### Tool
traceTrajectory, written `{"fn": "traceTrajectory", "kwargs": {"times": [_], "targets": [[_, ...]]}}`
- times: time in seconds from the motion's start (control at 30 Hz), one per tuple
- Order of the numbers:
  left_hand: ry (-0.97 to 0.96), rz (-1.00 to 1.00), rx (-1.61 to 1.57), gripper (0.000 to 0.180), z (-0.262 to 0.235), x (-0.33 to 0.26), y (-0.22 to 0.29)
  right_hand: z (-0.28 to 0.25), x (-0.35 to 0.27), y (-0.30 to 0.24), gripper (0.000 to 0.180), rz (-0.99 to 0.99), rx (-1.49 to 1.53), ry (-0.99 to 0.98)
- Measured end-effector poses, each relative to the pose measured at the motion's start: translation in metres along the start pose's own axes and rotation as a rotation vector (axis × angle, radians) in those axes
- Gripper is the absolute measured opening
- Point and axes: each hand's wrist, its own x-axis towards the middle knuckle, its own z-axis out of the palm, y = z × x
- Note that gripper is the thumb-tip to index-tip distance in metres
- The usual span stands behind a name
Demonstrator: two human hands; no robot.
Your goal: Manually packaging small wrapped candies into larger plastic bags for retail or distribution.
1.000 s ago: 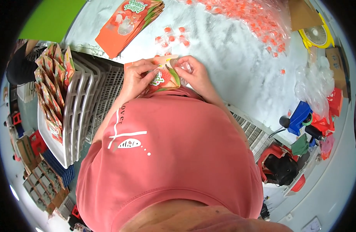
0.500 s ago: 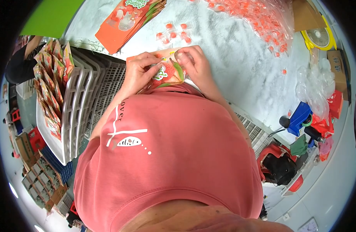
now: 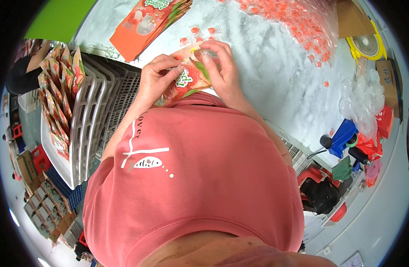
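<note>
A printed red and green candy pouch [image 3: 185,81] lies between my two hands at the near edge of the table. My left hand [image 3: 158,76] pinches its left side between thumb and fingers. My right hand [image 3: 222,69] is closed on the pouch's upper right corner, thumb against the fingertips. Just beyond the hands are several wrapped red candies [image 3: 195,30], partly hidden behind the pouch. Up and to the left lies a fanned stack of flat red pouches [image 3: 138,33].
A heap of wrapped candies [image 3: 298,29] spreads from clear plastic at the far right. Stacked white crates [image 3: 86,115] stand on the left, the top one holding filled pouches [image 3: 58,102]. Right of the table are a yellow fan [image 3: 364,42], a cardboard box [image 3: 388,80] and a blue tape dispenser [image 3: 343,137].
Both hands and the pouch have moved slightly away from my body, covering more of the loose candies. My right fingers have shifted along the pouch's upper edge.
</note>
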Motion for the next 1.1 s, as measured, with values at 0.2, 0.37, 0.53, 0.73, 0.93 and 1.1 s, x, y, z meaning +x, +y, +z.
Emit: {"fn": "traceTrajectory", "kwargs": {"times": [0.2, 0.37, 0.53, 0.73, 0.93, 1.1], "targets": [[-0.021, -0.031, -0.081, 0.015, -0.002, -0.002, 0.004, 0.004, 0.015, -0.020, 0.036, -0.129, -0.024, -0.135], [0.016, -0.024, -0.173, 0.015, -0.009, -0.006, 0.006, 0.009, 0.022, -0.027, 0.040, -0.259, 0.111, -0.221], [0.108, -0.023, -0.292, 0.014, -0.052, -0.015, 0.020, -0.012, 0.040, 0.003, 0.038, -0.223, 0.075, 0.012], [0.203, 0.023, -0.245, 0.015, -0.082, -0.027, 0.013, -0.008, 0.048, 0.082, 0.062, -0.250, -0.623, 0.013], [0.231, 0.021, -0.219, 0.015, -0.090, -0.031, 0.002, 0.019, 0.057, 0.084, 0.089, -0.202, -0.772, -0.270], [0.230, -0.032, -0.212, 0.015, -0.088, -0.034, -0.003, 0.038, 0.058, 0.078, 0.079, -0.315, -0.872, -0.374]]}}
